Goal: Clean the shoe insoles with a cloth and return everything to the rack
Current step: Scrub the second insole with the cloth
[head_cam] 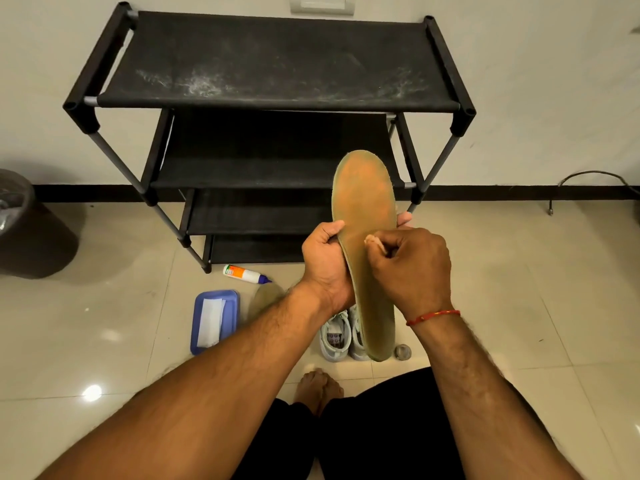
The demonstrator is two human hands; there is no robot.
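Note:
My left hand [325,261] grips a long olive-brown insole [363,202] at its middle, holding it up in front of the black shoe rack [277,81]. My right hand [408,265] is curled against the insole's surface and pinches a small pale wad [372,241], probably a bit of cloth; most of it is hidden in the fingers. A second insole [265,299] lies on the floor, partly behind my left forearm. A pair of pale grey shoes [337,336] stands on the floor under my hands.
A blue tray [232,299] holding a white folded cloth [211,320] lies on the tiles at left. A white bottle with a purple cap [244,273] lies near the rack's foot. A dark bin [20,223] stands far left. A small grey ball [402,351] sits right of the shoes.

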